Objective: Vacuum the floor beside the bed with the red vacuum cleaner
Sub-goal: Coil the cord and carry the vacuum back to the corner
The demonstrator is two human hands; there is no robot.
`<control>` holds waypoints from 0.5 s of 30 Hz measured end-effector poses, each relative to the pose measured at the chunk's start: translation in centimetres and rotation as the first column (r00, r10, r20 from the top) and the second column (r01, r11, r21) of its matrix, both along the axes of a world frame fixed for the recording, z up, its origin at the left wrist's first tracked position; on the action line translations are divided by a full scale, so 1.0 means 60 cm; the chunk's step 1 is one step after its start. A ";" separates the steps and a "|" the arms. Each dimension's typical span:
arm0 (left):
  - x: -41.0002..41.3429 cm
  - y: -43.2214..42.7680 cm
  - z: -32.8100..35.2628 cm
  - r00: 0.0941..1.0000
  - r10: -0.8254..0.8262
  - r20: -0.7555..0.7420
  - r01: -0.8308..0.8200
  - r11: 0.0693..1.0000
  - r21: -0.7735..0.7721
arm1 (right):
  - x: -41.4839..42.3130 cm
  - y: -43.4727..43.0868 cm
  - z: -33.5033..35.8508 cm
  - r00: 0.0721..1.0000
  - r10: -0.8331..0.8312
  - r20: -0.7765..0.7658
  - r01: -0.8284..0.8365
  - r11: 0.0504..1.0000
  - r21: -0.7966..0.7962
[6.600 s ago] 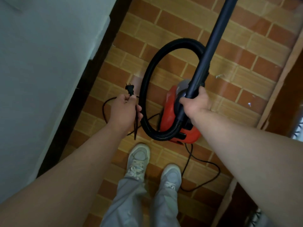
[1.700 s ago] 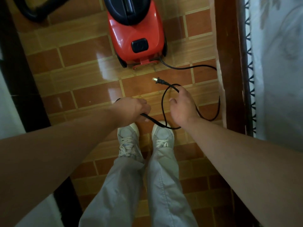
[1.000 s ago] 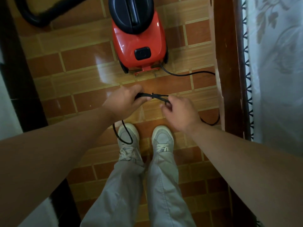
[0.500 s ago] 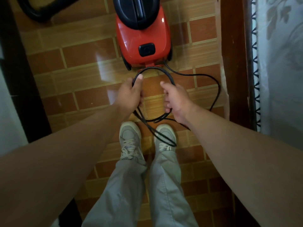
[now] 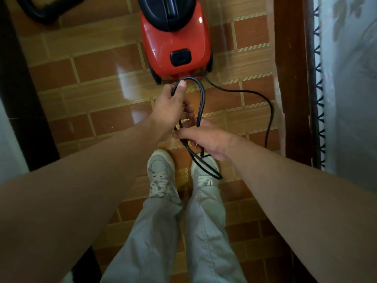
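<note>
Underfoot, glossy brick-patterned floor (image 5: 98, 66) runs between dark wooden frames (image 5: 293, 78).

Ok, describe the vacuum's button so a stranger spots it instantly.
Start at the red vacuum cleaner on the floor. On its red shell, near where the cord leaves, sits the button: a small rounded black square, separate from the large black top.

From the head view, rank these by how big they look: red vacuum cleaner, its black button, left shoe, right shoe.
1. red vacuum cleaner, though the top edge cuts it off.
2. left shoe and right shoe: alike; trouser legs partly cover both, so no ranking.
3. black button, smallest.
</note>
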State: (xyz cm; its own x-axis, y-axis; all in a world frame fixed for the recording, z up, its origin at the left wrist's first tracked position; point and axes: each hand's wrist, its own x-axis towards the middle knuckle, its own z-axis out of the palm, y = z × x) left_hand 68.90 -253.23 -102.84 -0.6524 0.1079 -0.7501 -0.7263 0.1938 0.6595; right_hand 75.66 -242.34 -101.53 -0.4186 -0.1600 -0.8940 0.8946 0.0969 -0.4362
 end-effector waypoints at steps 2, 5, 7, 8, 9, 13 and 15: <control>0.001 -0.005 -0.005 0.998 0.014 0.060 -0.016 0.999 0.030 | -0.001 -0.002 -0.005 0.999 0.032 -0.033 -0.030 0.996 0.081; 0.009 -0.001 -0.001 0.970 -0.142 0.198 0.141 0.990 0.018 | -0.001 -0.012 -0.010 0.984 -0.125 -0.125 0.141 0.982 0.127; 0.020 0.009 0.005 0.924 -0.301 0.236 0.314 0.949 -0.020 | -0.003 -0.022 -0.005 0.966 -0.225 -0.130 0.236 0.969 0.078; 0.024 0.012 0.007 0.906 -0.354 0.233 0.374 0.926 -0.049 | -0.003 -0.026 -0.001 0.969 -0.221 -0.115 0.229 0.971 0.069; 0.025 0.013 0.006 0.898 -0.378 0.226 0.403 0.912 -0.076 | 0.000 -0.029 -0.002 0.974 -0.198 -0.114 0.206 0.977 0.060; 0.021 -0.005 -0.010 0.923 -0.341 0.177 0.371 0.912 -0.177 | 0.019 -0.025 -0.015 0.990 -0.082 -0.119 0.084 0.996 0.009; 0.025 -0.013 -0.017 0.934 -0.335 0.128 0.355 0.911 -0.211 | 0.025 -0.018 -0.016 0.994 -0.045 -0.100 0.043 0.999 -0.028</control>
